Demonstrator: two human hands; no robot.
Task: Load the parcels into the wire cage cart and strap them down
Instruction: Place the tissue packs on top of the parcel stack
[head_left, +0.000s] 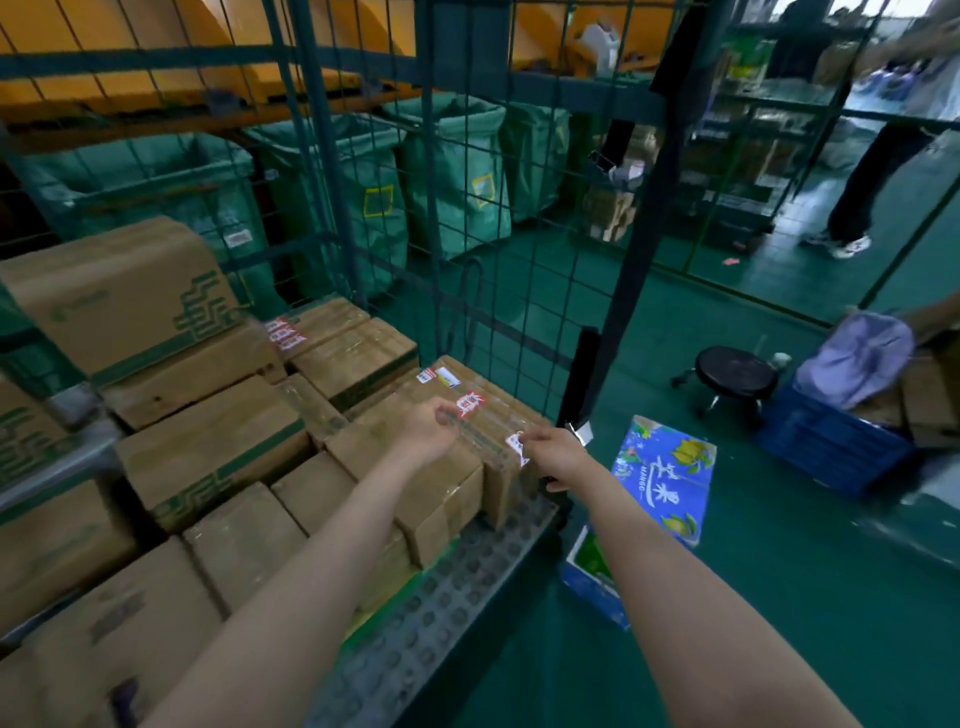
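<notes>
Taped parcel (493, 415) sits centre frame, right at the front lip of the wire cage cart (457, 587). The right hand (558, 457) curls its grip over the outer edge. The left hand (428, 428) is on top, grip too blurred to tell. Danger: sitting this close to the lip, an outward nudge could tip it onto the blue mango box (665, 478), lower right.
</notes>
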